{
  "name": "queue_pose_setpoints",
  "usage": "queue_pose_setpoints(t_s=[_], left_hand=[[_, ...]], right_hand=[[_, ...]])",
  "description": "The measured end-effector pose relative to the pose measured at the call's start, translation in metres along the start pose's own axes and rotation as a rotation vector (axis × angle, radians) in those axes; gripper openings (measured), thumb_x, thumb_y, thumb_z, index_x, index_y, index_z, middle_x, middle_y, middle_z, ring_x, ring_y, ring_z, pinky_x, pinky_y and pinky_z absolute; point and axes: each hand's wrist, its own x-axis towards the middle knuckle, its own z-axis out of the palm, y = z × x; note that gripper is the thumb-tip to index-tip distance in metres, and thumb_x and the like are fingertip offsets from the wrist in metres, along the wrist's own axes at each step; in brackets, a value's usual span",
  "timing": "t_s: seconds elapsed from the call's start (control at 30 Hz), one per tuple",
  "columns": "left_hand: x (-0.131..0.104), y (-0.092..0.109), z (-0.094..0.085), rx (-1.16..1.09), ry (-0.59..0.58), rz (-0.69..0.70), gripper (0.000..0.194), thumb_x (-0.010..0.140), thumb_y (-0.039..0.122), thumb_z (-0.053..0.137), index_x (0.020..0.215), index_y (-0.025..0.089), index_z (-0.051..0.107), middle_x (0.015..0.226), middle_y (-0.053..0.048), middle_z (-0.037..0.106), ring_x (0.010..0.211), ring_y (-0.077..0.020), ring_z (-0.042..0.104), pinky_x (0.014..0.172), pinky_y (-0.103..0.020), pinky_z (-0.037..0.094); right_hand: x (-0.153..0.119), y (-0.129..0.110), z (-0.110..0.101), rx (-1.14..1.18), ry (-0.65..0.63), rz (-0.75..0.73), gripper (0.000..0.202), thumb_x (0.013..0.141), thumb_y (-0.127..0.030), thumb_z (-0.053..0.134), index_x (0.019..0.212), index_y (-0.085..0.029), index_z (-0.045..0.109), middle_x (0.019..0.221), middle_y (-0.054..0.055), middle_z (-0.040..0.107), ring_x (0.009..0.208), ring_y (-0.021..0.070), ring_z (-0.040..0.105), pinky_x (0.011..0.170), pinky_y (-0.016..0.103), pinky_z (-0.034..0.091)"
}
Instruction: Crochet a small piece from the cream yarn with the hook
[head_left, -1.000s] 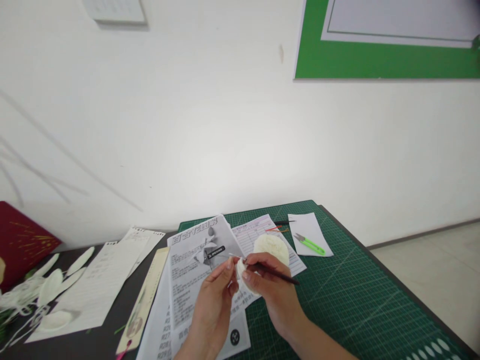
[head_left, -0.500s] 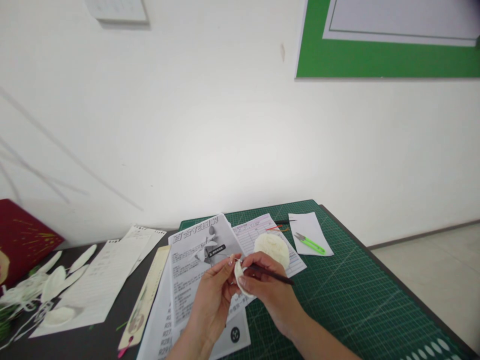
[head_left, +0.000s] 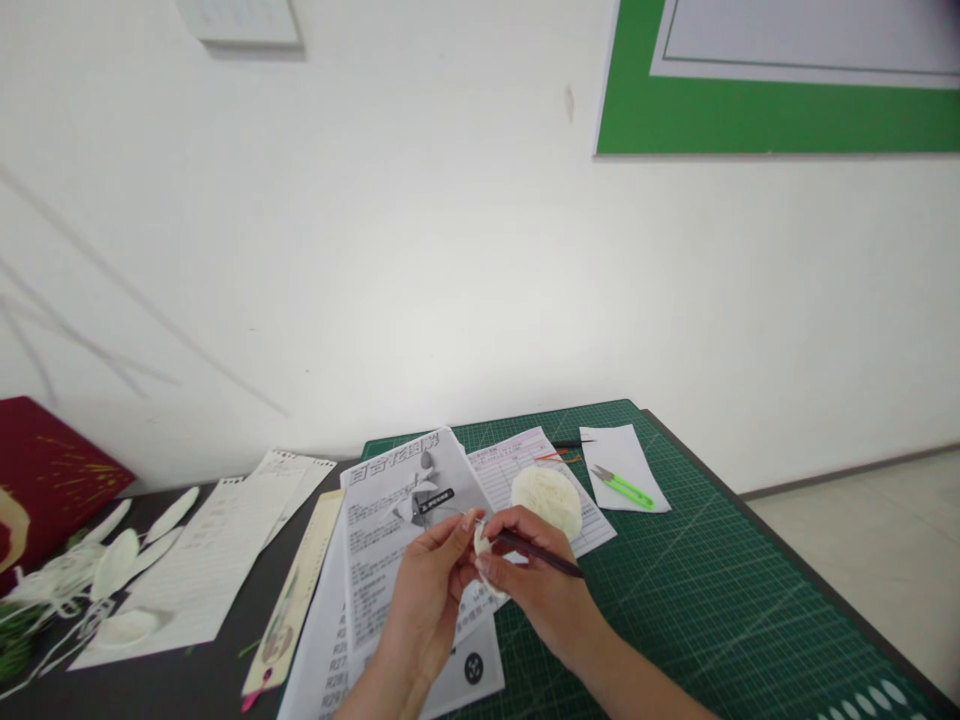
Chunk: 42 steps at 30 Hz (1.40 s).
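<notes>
Over the printed sheets, my left hand (head_left: 433, 575) pinches a small white crocheted piece (head_left: 481, 542) between thumb and fingers. My right hand (head_left: 536, 575) is closed around a dark-handled hook (head_left: 544, 553), whose tip end is at the white piece. The two hands nearly touch, with the piece between them. Behind my right hand lies a round cream yarn ball (head_left: 547, 500) on a lined form (head_left: 600, 530). Under my left hand is a printed pattern sheet (head_left: 375, 540) with a flower picture.
Green-handled snips (head_left: 626, 488) rest on white paper (head_left: 645, 450) at the right of the green cutting mat (head_left: 712, 580). A ruler (head_left: 300, 585), handwritten sheets (head_left: 195, 560), white crocheted petals (head_left: 116, 565) and a red item (head_left: 60, 460) lie left. A wall stands behind.
The view has shifted slightly. The white piece has turned a little between my fingers, and the hook's handle has tilted slightly. Both hands keep their hold.
</notes>
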Motion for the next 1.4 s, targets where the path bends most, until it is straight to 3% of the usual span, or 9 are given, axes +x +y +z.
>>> queue_pose_setpoints(t_s=[0.33, 0.6, 0.83, 1.0, 1.1, 1.3, 1.4], left_hand=[[-0.006, 0.003, 0.006, 0.062, -0.059, 0.045, 0.026, 0.054, 0.028, 0.088, 0.073, 0.015, 0.077, 0.069, -0.003, 0.071, 0.067, -0.0138, 0.062, 0.063, -0.020, 0.049], [-0.009, -0.008, 0.003, 0.110, -0.075, 0.105, 0.017, 0.059, 0.028, 0.086, 0.066, 0.016, 0.077, 0.061, -0.001, 0.068, 0.066, -0.0130, 0.057, 0.067, -0.020, 0.045], [-0.009, -0.002, 0.004, 0.117, -0.065, 0.091, 0.016, 0.057, 0.029, 0.086, 0.064, 0.017, 0.078, 0.054, -0.001, 0.067, 0.055, -0.0118, 0.055, 0.058, -0.022, 0.046], [-0.013, -0.004, 0.005, 0.161, -0.097, 0.077, 0.020, 0.059, 0.031, 0.084, 0.071, 0.016, 0.078, 0.056, -0.001, 0.067, 0.052, -0.0122, 0.056, 0.052, -0.023, 0.048], [-0.013, -0.007, 0.004, 0.181, -0.110, 0.094, 0.021, 0.062, 0.032, 0.082, 0.072, 0.014, 0.076, 0.058, -0.001, 0.067, 0.052, -0.0105, 0.055, 0.051, -0.021, 0.048], [-0.015, -0.013, 0.005, 0.252, -0.107, 0.142, 0.038, 0.069, 0.033, 0.077, 0.098, 0.017, 0.059, 0.050, 0.005, 0.062, 0.044, -0.0096, 0.049, 0.041, -0.018, 0.043], [-0.012, -0.017, 0.003, 0.298, -0.085, 0.196, 0.041, 0.071, 0.035, 0.076, 0.099, 0.022, 0.049, 0.046, 0.008, 0.060, 0.038, -0.0073, 0.043, 0.036, -0.014, 0.035]], right_hand=[[0.000, 0.005, -0.001, -0.002, 0.069, -0.046, 0.016, 0.062, -0.013, 0.076, 0.073, -0.020, 0.066, 0.067, -0.003, 0.063, 0.062, 0.0130, 0.055, 0.057, 0.023, 0.044], [-0.001, 0.011, 0.000, 0.001, 0.095, -0.068, 0.016, 0.068, -0.019, 0.075, 0.071, -0.021, 0.059, 0.062, -0.006, 0.057, 0.056, 0.0102, 0.051, 0.051, 0.020, 0.042], [-0.001, 0.000, -0.004, -0.173, 0.074, -0.162, 0.004, 0.077, -0.023, 0.067, 0.075, -0.020, 0.065, 0.072, -0.001, 0.062, 0.065, 0.0137, 0.059, 0.059, 0.023, 0.048], [0.003, -0.006, -0.008, -0.049, 0.092, -0.112, 0.013, 0.080, -0.031, 0.065, 0.078, -0.019, 0.069, 0.063, -0.001, 0.062, 0.054, 0.0123, 0.058, 0.052, 0.023, 0.048], [0.003, -0.005, -0.008, -0.033, 0.113, -0.121, 0.008, 0.076, -0.028, 0.070, 0.077, -0.020, 0.070, 0.065, -0.001, 0.065, 0.059, 0.0135, 0.061, 0.056, 0.023, 0.050], [0.002, -0.002, -0.009, -0.129, 0.122, -0.163, 0.008, 0.075, -0.022, 0.070, 0.081, -0.023, 0.075, 0.077, 0.001, 0.073, 0.071, 0.0162, 0.066, 0.066, 0.024, 0.051], [0.002, -0.001, -0.009, -0.119, 0.104, -0.145, 0.009, 0.076, -0.022, 0.070, 0.082, -0.023, 0.076, 0.078, 0.003, 0.076, 0.074, 0.0181, 0.068, 0.070, 0.026, 0.052]])
